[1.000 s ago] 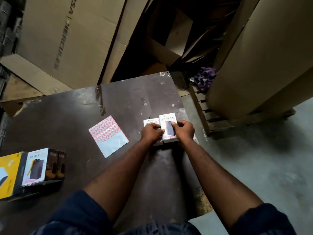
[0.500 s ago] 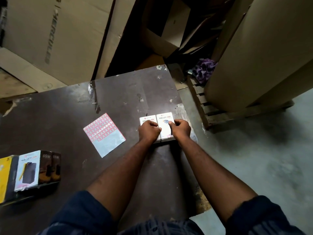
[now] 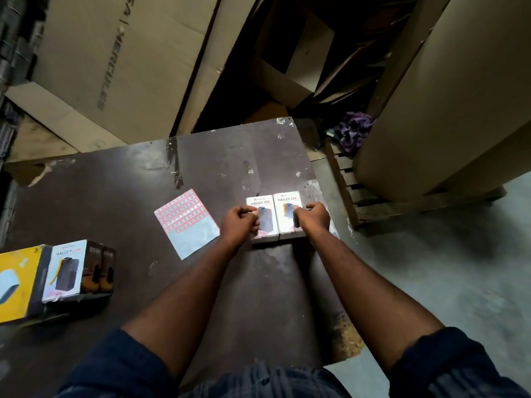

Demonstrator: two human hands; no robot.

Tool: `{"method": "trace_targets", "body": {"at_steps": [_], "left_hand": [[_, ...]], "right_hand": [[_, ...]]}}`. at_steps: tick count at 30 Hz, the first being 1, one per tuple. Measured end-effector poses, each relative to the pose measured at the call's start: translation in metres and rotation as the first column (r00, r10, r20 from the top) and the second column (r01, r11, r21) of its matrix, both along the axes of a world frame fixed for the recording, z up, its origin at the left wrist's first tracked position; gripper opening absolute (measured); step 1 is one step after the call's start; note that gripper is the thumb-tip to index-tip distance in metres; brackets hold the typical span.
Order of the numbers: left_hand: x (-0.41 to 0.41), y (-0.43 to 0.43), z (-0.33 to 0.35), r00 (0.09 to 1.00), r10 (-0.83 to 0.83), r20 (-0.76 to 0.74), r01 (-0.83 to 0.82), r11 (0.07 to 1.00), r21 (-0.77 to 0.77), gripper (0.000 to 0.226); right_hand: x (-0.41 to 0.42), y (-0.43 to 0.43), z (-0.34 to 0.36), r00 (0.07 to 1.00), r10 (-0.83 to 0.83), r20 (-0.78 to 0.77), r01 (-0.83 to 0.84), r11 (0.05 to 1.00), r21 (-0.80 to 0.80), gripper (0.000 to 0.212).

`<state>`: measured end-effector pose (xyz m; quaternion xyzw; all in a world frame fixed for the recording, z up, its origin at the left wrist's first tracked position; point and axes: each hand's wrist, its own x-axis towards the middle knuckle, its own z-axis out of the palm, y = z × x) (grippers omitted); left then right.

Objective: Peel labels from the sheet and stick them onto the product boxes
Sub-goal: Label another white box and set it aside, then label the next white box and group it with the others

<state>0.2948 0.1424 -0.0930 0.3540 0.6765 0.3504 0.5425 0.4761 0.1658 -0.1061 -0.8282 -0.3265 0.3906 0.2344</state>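
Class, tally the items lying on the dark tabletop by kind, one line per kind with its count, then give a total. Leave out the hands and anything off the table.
White HALLEY product boxes: 3
Yellow product box: 1
Dark 65W boxes: 2
Pink-and-white label sheet: 1
Total: 7

Yellow box [image 3: 17,285] cut by left frame edge; lower box fronts hidden under left hand [image 3: 239,222], right hand [image 3: 313,218]; fingertip contents unclear.
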Motion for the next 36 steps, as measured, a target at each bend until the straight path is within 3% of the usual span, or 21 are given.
{"method": "trace_targets", "body": {"at_steps": [4,7,15,20,24,30,33,36], "left_hand": [[-0.038,-0.021,0.0,0.991,0.131,-0.019,-0.131,0.991,0.04,0.007],[-0.057,-0.039,0.01,0.983,0.182,0.03,-0.184,0.98,0.076,0.01],[-0.133,-0.1,0.02,0.936,0.345,-0.069,-0.334,0.932,0.139,0.016],[-0.198,-0.139,0.013,0.874,0.433,-0.22,-0.403,0.9,0.168,0.021],[-0.242,-0.165,0.03,0.821,0.483,-0.304,-0.433,0.874,0.22,0.008],[-0.303,-0.188,0.057,0.737,0.519,-0.432,-0.396,0.851,0.346,0.017],[-0.326,-0.191,0.059,0.739,0.496,-0.455,-0.363,0.863,0.352,0.029],[-0.341,-0.186,0.058,0.777,0.418,-0.47,-0.301,0.903,0.306,0.037]], "right_hand": [[-0.019,-0.012,0.023,0.958,0.123,0.258,-0.135,0.99,0.03,0.047],[-0.046,-0.02,0.039,0.915,0.255,0.312,-0.308,0.942,0.133,0.039],[-0.145,-0.056,0.051,0.751,0.639,0.163,-0.659,0.71,0.248,0.031],[-0.214,-0.086,0.054,0.673,0.732,0.106,-0.726,0.624,0.289,0.025],[-0.277,-0.111,0.057,0.595,0.802,0.052,-0.775,0.556,0.301,0.027],[-0.36,-0.133,0.07,0.494,0.87,0.015,-0.826,0.463,0.321,0.034],[-0.393,-0.137,0.068,0.496,0.868,0.025,-0.828,0.464,0.314,0.042],[-0.417,-0.136,0.066,0.584,0.808,-0.078,-0.768,0.582,0.266,0.047]]}}
